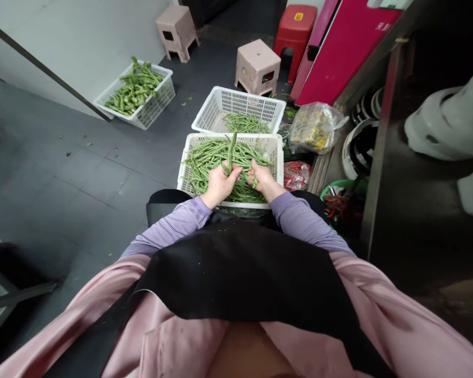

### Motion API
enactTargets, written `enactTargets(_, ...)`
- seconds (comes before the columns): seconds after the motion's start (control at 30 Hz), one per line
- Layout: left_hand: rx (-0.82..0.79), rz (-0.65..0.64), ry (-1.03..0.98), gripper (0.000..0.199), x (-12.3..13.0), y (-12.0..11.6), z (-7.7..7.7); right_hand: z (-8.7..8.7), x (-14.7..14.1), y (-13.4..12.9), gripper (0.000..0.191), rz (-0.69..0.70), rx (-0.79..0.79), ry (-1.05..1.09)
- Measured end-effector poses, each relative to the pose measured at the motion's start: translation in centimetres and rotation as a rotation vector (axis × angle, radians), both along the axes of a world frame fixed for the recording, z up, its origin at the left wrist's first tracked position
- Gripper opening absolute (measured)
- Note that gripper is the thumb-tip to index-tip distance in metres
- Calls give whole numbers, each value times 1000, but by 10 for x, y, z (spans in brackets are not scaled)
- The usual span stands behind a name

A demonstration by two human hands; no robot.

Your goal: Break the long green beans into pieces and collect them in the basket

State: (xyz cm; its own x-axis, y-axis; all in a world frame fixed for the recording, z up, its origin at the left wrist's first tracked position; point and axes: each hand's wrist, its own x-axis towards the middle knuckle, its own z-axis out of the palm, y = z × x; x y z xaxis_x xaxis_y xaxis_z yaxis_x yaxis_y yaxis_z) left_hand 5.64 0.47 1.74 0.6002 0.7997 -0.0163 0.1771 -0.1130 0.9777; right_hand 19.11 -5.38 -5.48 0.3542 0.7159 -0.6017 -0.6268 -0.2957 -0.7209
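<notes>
"head view: what's held?"
"left grip [219,185] closed round upright green beans [231,150]; right grip [263,178] curled tight on a green bit [255,182]."
"where's the bean pile [205,156]?"
"beneath both, in the near white basket [279,173]."

Dark grey tiles covered the floor [98,181], which spread widely to the left of the left hand [221,184] and caught a soft sheen of light. A pale wall [71,47] rose ahead on that side. Well beyond both hands stood a pinkish stool [176,31] near the wall, a second pinkish stool [256,63] and a red stool [295,37], with a dark opening [240,18] behind. Ahead of the right hand [263,178] and rightward, a magenta panel [347,52] stood upright; farther right, a dark desk [421,215] lay in deep shadow.
</notes>
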Motion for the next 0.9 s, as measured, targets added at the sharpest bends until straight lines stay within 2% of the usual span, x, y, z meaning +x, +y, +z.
enactTargets(0.07,-54,-70,32,22,4,5,0,3,0,-2,51,-6,-20,23)
enactTargets(0.13,-118,-122,60,25,8,11,-4,9,-3,-5,50,82,22,87)
enactTargets(0.2,-164,-121,68,27,10,17,-10,15,-7,-9,48,183,98,168)
enactTargets(0.3,-235,-69,47,28,11,19,-19,20,-8,-13,43,194,178,235)
enactTargets(0.37,-281,-63,20,27,10,18,-23,20,-5,-14,42,196,196,245)
enactTargets(0.5,-333,-134,-51,21,9,18,-25,21,0,-15,43,285,197,242)
enactTargets(0.67,-406,-186,-73,21,8,24,-24,23,-2,-18,46,367,239,146)
enactTargets(0.73,-545,-266,-61,26,8,27,-21,22,-2,-19,50,396,287,70)
enactTargets(0.8,-742,-355,-60,32,8,29,-18,21,0,-19,53,368,348,-36)
enactTargets(0.83,-826,-372,-74,33,10,30,-17,20,2,-19,54,324,373,-91)
enactTargets(0.9,-901,-310,-125,35,13,32,-15,19,5,-18,54,215,386,-161)
